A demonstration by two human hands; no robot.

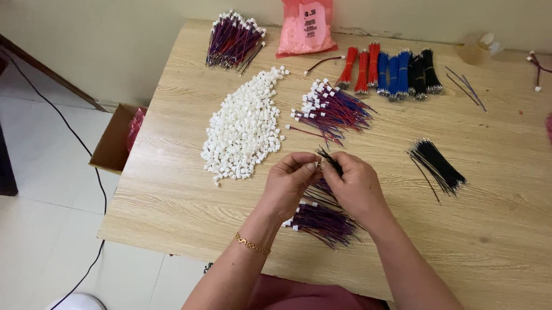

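Observation:
My left hand [289,185] and my right hand [355,187] meet over the wooden table [506,224], fingertips pinched together on a small white connector with thin dark wires [328,159] sticking up from it. Under my hands lies a pile of purple-and-red wires with white connectors [322,222]. A heap of loose white plastic connectors [246,126] sits just left of my hands. A second pile of finished wires [332,109] lies beyond my fingers. Loose black wires [438,164] lie to the right.
Bundles of red, blue and black wires [389,70] line the far side. A pink bag of parts [305,24] and another wire bundle [233,40] stand at the back. A cardboard box [114,140] and a black cable [75,136] are on the floor, left.

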